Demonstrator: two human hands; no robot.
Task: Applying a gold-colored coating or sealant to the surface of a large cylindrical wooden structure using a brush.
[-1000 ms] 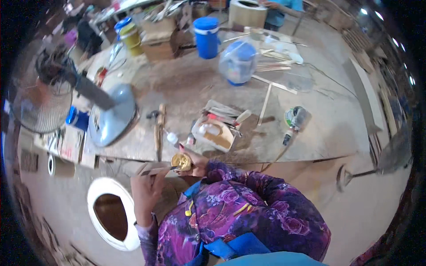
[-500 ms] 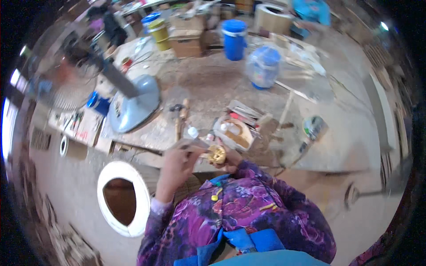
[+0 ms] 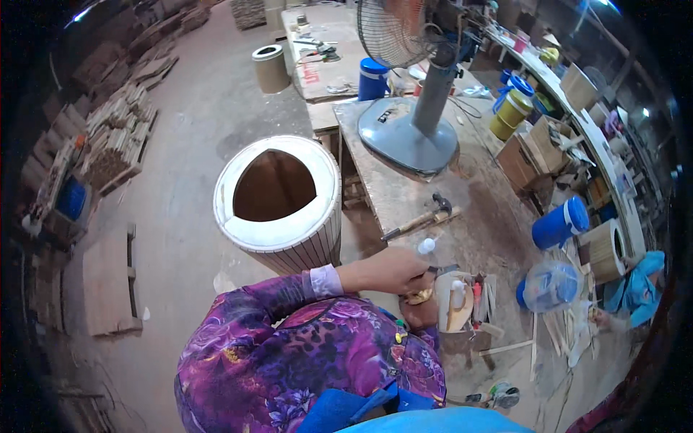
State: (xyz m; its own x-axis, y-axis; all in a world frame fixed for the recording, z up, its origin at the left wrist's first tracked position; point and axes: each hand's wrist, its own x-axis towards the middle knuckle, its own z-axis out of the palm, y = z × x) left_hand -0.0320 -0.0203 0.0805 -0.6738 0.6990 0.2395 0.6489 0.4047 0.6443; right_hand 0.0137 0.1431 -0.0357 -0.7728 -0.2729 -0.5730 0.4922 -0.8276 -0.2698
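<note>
My right hand (image 3: 421, 315) is closed around a crumpled yellowish lump (image 3: 419, 296) at the near edge of the workbench. Just above it, my left hand (image 3: 393, 270) has its fingers curled together; whatever they pinch is too small or hidden to name. Beside the hands is an open pale tub (image 3: 449, 317) with tan stuff and a small white bottle (image 3: 458, 287) in it. Another white-capped bottle (image 3: 426, 246) stands past my left fingers. Farther off, a claw hammer (image 3: 422, 218) lies on the bench.
Left of the bench stands a slatted wooden drum (image 3: 307, 245) with a white rim. A grey-based pedestal fan (image 3: 408, 137) occupies the bench's far part. Blue jugs (image 3: 559, 224), a cardboard box (image 3: 523, 162) and thin wood strips (image 3: 505, 348) lie to the right. Stacked wood (image 3: 119, 137) is far left.
My view has swung left, bringing the drum and floor further into sight. My left hand has come down closer over the yellowish lump, which stays in my right hand.
</note>
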